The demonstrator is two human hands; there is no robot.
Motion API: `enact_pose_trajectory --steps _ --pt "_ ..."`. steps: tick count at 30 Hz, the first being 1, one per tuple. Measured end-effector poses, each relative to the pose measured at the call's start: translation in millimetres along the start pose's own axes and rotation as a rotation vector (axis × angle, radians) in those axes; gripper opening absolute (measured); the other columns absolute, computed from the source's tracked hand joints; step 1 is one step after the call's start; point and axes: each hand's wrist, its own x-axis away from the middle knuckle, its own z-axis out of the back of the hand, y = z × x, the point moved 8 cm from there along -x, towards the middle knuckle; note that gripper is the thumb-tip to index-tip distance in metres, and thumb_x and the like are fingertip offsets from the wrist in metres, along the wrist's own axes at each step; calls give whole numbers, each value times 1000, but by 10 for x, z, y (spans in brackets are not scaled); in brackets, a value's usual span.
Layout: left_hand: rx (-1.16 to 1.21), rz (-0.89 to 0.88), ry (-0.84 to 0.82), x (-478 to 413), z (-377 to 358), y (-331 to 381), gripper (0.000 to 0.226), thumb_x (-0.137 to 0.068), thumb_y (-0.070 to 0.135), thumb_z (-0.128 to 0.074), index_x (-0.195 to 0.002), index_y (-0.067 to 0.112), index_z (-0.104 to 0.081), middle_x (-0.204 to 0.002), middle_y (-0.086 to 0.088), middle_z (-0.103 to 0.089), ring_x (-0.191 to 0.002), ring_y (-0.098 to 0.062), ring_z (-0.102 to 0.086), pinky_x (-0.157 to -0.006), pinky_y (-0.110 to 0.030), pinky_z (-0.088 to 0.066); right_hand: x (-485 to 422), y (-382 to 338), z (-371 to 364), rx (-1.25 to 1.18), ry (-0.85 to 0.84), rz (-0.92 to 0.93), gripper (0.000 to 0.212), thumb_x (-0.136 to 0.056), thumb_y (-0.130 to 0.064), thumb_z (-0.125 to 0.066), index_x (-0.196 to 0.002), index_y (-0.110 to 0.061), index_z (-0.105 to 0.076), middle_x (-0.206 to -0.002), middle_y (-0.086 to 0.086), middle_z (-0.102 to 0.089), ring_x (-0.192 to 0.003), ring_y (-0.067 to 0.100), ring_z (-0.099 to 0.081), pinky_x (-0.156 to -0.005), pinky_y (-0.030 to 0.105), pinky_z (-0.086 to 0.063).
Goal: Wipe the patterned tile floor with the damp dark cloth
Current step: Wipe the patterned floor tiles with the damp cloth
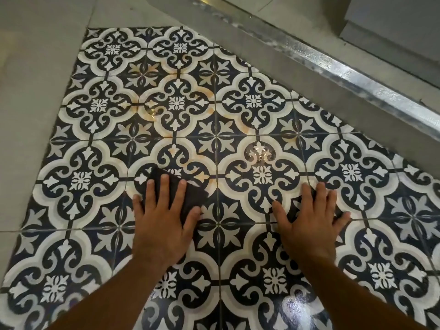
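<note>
The patterned tile floor (214, 115) is dark blue and white, with orange-brown stains near its middle. A dark cloth (190, 191) lies flat on the tiles under my left hand (164, 217), whose straight, spread fingers press it down. My right hand (312, 220) lies flat on the bare tiles to the right, fingers spread, holding nothing. A small wet patch (259, 154) glistens just beyond my right hand.
Plain grey tiles (35, 79) border the pattern on the left and top. A grey raised sill with a shiny metal strip (333, 65) runs diagonally along the upper right. A wet sheen (297, 306) shows on tiles near my right forearm.
</note>
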Motion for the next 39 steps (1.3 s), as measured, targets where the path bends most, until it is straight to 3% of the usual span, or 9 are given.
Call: enact_pose_trajectory --steps 4,8,13,18,23,27,31,34,39 --pt "-18 -123 -41 83 -23 -201 66 -94 68 -16 -152 38 -3 -162 -2 -2 -148 -27 4 -116 -59 -6 3 -18 23 6 -1 -3 92 -82 -82 -13 -153 -23 -12 -163 9 -2 -148 28 9 -113 63 6" --pt "-10 -33 -25 -215 74 -384 68 -93 69 -13 -151 36 -2 -161 -5 -3 -147 -29 4 -115 -59 -6 -1 -34 38 -7 -1 6 93 -82 -82 -12 -153 -23 -13 -163 9 -3 -148 29 9 -113 64 5" --pt "25 37 -3 -682 163 22 70 -91 70 -8 -152 35 -5 -162 -7 -1 -147 -31 5 -116 -57 0 2 -28 34 -7 11 12 94 -81 -84 -10 -153 -23 -15 -163 9 -5 -149 29 7 -113 63 6" --pt "-6 -125 22 -508 75 570 67 -94 68 -12 -152 34 -10 -161 -7 -6 -147 -30 2 -116 -56 0 -2 -36 18 -15 5 20 90 -83 -81 -11 -154 -26 -14 -164 7 -3 -148 28 12 -113 62 10" --pt "-35 -282 -3 -257 -9 346 63 -95 66 -20 -151 38 -11 -162 -2 -7 -148 -24 5 -116 -57 -5 -2 -45 17 -15 9 23 89 -83 -80 -8 -154 -27 -14 -164 7 -3 -148 28 13 -113 60 12" --pt "-40 -179 3 -559 62 136 65 -94 67 -15 -152 38 -10 -162 -3 -7 -148 -27 2 -115 -59 -7 3 -44 8 -19 14 28 88 -84 -80 -10 -154 -26 -14 -164 7 -3 -148 29 13 -113 61 11" --pt "-13 -39 14 -838 112 424 67 -92 69 -5 -151 36 -4 -162 -6 -3 -147 -30 4 -115 -58 1 14 -44 10 -16 22 32 88 -85 -80 -8 -154 -26 -15 -163 8 -5 -148 30 11 -113 62 9" --pt "-12 -111 9 -793 71 865 67 -92 68 -1 -151 36 -1 -161 -5 1 -147 -28 9 -115 -57 4 5 -46 -1 -19 19 28 88 -85 -80 -8 -154 -27 -16 -164 7 -5 -148 29 12 -113 61 10" --pt "-5 -316 -15 -282 -57 1000 63 -97 64 -19 -152 35 -11 -162 -3 -5 -148 -25 5 -116 -57 -5 5 -26 8 -45 15 22 83 -87 -77 -13 -154 -27 -19 -164 6 -6 -149 27 11 -114 60 11"
